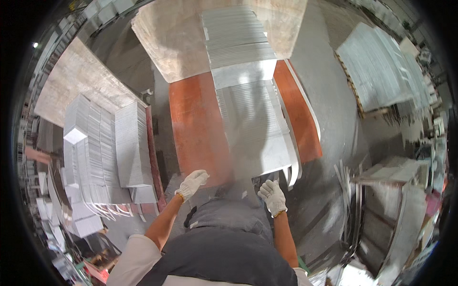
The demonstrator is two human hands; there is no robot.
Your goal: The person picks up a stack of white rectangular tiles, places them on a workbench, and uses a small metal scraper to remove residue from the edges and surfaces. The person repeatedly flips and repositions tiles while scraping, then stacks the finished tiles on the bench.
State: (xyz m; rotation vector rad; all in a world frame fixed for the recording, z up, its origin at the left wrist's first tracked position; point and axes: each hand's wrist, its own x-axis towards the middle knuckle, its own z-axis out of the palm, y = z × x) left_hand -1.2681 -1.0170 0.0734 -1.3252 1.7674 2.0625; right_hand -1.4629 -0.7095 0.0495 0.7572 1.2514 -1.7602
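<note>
The person looks down at a long stack of thin grey metal sheets [253, 124] that lies on an orange counter [198, 128]. The stack runs away from the person, and its near end reaches the near edge of the counter.

Both hands wear white work gloves. The left hand [192, 183] hovers at the near edge of the counter, just left of the near end of the stack. Its fingers are loosely open and hold nothing. The right hand [273, 195] is just below the near right corner of the stack. Its fingers are spread and also hold nothing. I cannot tell if any hand touches the metal.

To the left, a second stack of grey sheets [107, 148] stands on the floor. To the right, a wide pile of sheets [381, 66] lies on a pallet.
</note>
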